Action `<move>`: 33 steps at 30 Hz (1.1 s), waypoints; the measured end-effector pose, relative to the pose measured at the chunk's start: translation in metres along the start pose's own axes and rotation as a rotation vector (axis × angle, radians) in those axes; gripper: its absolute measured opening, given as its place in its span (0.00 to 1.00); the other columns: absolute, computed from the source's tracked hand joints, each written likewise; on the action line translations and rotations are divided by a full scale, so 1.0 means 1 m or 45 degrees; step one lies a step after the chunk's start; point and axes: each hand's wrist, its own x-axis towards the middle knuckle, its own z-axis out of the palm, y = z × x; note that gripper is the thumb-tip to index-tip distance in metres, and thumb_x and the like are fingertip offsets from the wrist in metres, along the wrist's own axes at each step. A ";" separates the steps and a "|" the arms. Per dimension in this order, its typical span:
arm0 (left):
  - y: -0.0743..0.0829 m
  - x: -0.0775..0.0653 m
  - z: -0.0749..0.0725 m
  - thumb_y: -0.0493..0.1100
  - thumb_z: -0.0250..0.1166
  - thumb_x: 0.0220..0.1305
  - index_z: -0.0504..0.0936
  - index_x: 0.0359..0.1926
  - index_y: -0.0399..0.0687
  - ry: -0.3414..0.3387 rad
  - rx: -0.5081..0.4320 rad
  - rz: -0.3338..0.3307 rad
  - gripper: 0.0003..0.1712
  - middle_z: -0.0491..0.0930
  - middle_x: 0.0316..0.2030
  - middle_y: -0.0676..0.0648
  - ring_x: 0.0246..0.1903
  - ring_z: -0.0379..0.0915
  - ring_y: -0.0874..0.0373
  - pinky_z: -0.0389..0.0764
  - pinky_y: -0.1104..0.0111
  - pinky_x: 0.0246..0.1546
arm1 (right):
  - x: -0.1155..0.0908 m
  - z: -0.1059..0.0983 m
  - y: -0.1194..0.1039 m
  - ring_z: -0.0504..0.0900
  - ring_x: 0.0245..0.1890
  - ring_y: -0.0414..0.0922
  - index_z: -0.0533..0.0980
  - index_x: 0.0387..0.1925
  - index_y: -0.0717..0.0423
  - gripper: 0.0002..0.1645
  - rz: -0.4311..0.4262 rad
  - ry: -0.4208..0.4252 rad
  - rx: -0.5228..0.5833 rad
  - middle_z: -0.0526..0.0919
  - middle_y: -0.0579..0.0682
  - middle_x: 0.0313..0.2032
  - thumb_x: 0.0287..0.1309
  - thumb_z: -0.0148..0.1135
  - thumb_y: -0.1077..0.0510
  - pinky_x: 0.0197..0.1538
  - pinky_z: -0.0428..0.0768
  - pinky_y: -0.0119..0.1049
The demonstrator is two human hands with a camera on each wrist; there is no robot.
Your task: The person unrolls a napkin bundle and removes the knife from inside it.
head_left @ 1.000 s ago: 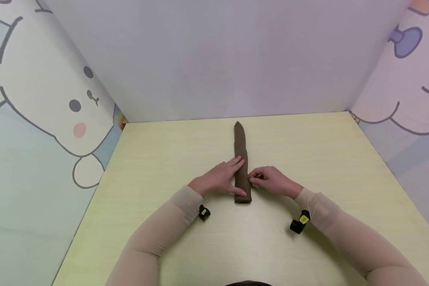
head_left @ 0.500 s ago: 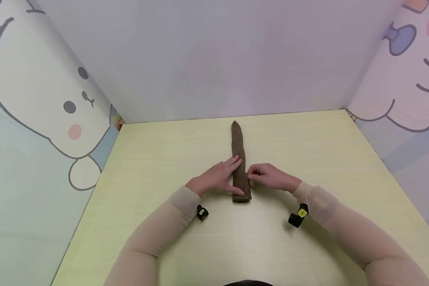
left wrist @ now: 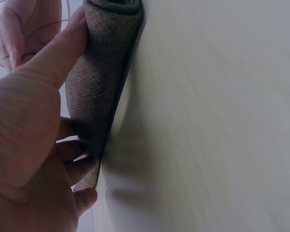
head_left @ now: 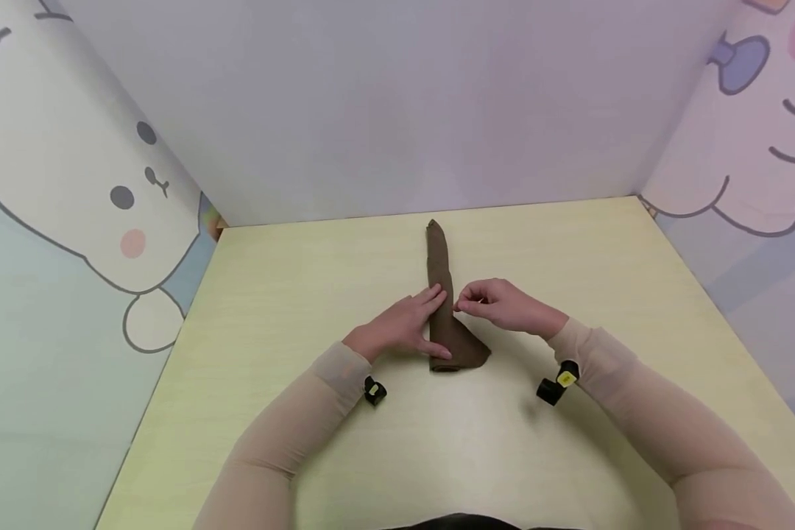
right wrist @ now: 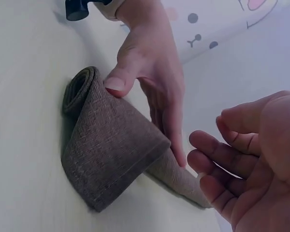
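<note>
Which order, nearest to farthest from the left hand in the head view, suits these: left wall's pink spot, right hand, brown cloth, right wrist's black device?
1. Brown cloth: touching the left hand.
2. Right hand: right of the cloth.
3. Black device: lower right.
4. Pink spot: far left.

A pale, yellowish wood-grained counter (head_left: 291, 294) fills the lower scene. Along its back edge rises a plain lilac-grey wall (head_left: 384, 110). Beyond the counter's left edge, a pale blue-green wall (head_left: 26, 331) carries a big white cartoon animal (head_left: 53, 169) with grey eyes and a pink cheek; past the right edge, another printed wall (head_left: 775, 287) shows a white, dark-outlined figure (head_left: 722, 162). Soft light leaves a faint sheen (head_left: 437, 434) on the counter's front half.
</note>
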 end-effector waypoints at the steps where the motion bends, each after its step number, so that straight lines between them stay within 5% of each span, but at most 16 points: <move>1: 0.000 0.000 0.000 0.80 0.60 0.45 0.44 0.76 0.48 0.000 -0.002 0.000 0.68 0.39 0.76 0.46 0.74 0.37 0.54 0.52 0.57 0.69 | 0.000 0.000 0.001 0.79 0.47 0.47 0.79 0.41 0.61 0.14 0.005 -0.003 -0.016 0.83 0.55 0.46 0.69 0.55 0.53 0.50 0.75 0.44; 18: 0.001 -0.001 0.000 0.81 0.58 0.45 0.44 0.76 0.47 0.013 0.025 0.003 0.68 0.40 0.75 0.45 0.74 0.37 0.54 0.52 0.56 0.69 | -0.022 0.019 0.028 0.81 0.40 0.39 0.77 0.56 0.57 0.22 -0.037 0.006 -0.150 0.84 0.42 0.40 0.62 0.64 0.56 0.42 0.80 0.35; 33: 0.001 -0.001 0.002 0.80 0.58 0.46 0.43 0.76 0.47 0.011 0.009 -0.001 0.68 0.39 0.76 0.46 0.74 0.36 0.55 0.51 0.56 0.69 | -0.041 0.023 0.036 0.78 0.31 0.38 0.79 0.53 0.54 0.19 -0.027 0.049 -0.175 0.82 0.39 0.32 0.60 0.66 0.58 0.34 0.77 0.32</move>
